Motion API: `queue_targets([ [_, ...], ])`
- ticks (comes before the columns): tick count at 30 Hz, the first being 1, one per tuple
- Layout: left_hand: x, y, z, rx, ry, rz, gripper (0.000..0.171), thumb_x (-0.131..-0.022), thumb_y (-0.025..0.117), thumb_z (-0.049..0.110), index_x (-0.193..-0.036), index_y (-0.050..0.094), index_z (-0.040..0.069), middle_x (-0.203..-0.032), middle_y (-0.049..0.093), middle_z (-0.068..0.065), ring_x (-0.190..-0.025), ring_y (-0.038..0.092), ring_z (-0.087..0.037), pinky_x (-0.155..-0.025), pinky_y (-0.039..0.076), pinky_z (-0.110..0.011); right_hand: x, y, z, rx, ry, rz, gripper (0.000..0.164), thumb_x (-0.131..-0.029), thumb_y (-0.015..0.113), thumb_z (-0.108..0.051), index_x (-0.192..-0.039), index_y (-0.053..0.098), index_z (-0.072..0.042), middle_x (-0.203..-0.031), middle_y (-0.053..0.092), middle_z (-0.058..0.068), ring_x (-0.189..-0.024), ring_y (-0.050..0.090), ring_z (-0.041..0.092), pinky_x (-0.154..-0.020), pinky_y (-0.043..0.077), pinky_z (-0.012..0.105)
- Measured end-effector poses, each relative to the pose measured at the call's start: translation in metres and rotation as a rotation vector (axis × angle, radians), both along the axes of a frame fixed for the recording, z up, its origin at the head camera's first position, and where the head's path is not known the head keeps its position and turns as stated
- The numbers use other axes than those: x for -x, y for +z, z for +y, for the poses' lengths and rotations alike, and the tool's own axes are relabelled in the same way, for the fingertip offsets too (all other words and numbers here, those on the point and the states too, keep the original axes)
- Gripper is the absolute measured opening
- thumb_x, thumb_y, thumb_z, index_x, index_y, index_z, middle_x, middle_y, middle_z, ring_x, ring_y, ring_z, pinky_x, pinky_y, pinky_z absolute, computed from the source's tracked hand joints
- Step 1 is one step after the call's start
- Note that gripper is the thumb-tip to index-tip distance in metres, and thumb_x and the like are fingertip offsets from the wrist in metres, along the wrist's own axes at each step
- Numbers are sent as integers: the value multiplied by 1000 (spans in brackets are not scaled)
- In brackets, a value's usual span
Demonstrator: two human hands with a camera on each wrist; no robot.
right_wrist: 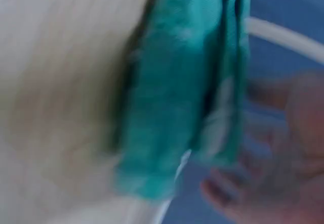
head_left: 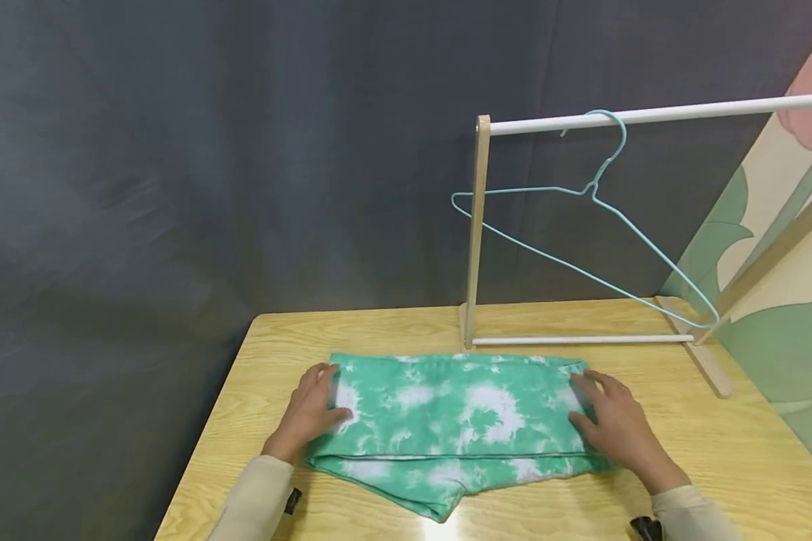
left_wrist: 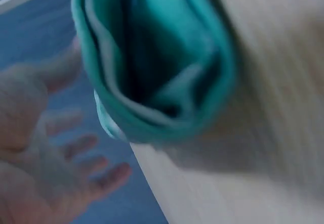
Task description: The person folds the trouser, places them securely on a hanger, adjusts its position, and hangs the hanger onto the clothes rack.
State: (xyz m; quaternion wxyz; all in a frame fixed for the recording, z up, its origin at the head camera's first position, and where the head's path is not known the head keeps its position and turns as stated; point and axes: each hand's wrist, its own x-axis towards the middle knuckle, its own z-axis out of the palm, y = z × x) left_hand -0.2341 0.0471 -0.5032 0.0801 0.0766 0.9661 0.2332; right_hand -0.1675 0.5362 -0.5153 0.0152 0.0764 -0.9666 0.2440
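A pair of green-and-white tie-dye trousers [head_left: 446,409] lies folded flat on the wooden table, with a pointed part sticking out toward the near edge. At its left end is my left hand [head_left: 311,409], fingers spread and thumb over the cloth. My right hand [head_left: 616,421] is at the opposite end, thumb and fingers apart near the edge. In the left wrist view the layered end of the trousers [left_wrist: 157,82] shows beside the blurred, spread left hand [left_wrist: 45,148]. The right wrist view has the folded end [right_wrist: 167,92] with the right hand [right_wrist: 283,158] next to it.
Behind the trousers stands a rack with wooden posts [head_left: 477,240] and a white top rail [head_left: 683,113]. A light blue hanger [head_left: 595,188] hangs from that rail. Dark curtain [head_left: 243,150] covers the back; a patterned wall [head_left: 785,315] is on the right.
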Motion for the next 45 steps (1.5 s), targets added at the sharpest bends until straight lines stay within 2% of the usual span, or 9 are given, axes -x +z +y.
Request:
queue_targets([
  [4, 3, -4, 13, 95, -231, -113, 105, -80, 82, 41, -157, 23, 3, -167, 6, -20, -154, -1, -45, -120, 13, -67, -4, -9, -15, 37, 203, -52, 73, -93, 68, -36, -150, 39, 0, -158, 27, 31, -145, 19, 56, -103, 23, 78],
  [8, 8, -11, 16, 125, -308, -235, 113, -80, 81, 45, -160, 11, 5, -167, -4, -20, -153, -8, -46, -122, 5, -66, -7, -17, -19, 98, 273, -177, 88, -90, 68, -44, -154, 29, 3, -159, 16, 37, -146, 6, 60, -107, 11, 79],
  [12, 14, -17, 14, 95, -299, -260, 115, -78, 82, 45, -161, 10, 10, -168, -6, -16, -153, -10, -44, -122, 1, -65, 1, -5, -28, -7, 267, -301, 96, -87, 71, -46, -152, 27, 10, -157, 12, 42, -142, 6, 66, -107, 11, 80],
  [16, 17, -22, 18, 58, -262, -247, 116, -76, 85, 42, -161, 11, 13, -169, -5, -14, -154, -11, -43, -122, -1, -64, 9, 8, -57, -245, 177, -356, 99, -86, 74, -45, -147, 28, 18, -152, 16, 47, -138, 14, 69, -103, 21, 81],
  [23, 14, -21, 33, 52, -145, -206, 117, -67, 90, 29, -160, 21, 14, -169, 5, -14, -154, -5, -43, -123, 2, -62, -13, -16, -94, -563, 79, 51, 93, -74, 84, -44, -132, 48, 18, -134, 52, 38, -120, 53, 56, -91, 50, 65],
  [27, 12, -19, 39, 78, -84, -193, 117, -63, 90, 24, -159, 24, 14, -168, 9, -14, -154, -2, -45, -123, 7, -62, -21, -22, -93, -528, 62, 168, 84, -76, 83, -40, -133, 50, 12, -135, 55, 33, -123, 55, 51, -92, 50, 64],
  [34, 14, -23, 39, 50, -79, -168, 117, -61, 91, 23, -158, 27, 15, -168, 9, -13, -154, -3, -45, -123, 6, -62, -16, -17, -95, -511, 61, 32, 83, -82, 79, -38, -136, 45, 16, -138, 50, 37, -125, 50, 56, -94, 47, 68],
  [38, 11, -28, 34, 31, -88, -138, 115, -61, 91, 25, -157, 30, 15, -168, 11, -14, -154, 0, -46, -123, 6, -62, -21, -18, -95, -521, 60, 69, 81, -84, 78, -37, -137, 46, 15, -138, 50, 36, -126, 51, 55, -96, 47, 66],
  [45, 1, -29, 34, 53, -71, -74, 107, -63, 90, 29, -155, 37, 17, -167, 18, -14, -153, 7, -46, -122, 11, -64, -23, -20, -77, -330, 140, 10, 69, -92, 65, -27, -145, 41, 10, -150, 42, 32, -139, 41, 49, -107, 36, 67],
])
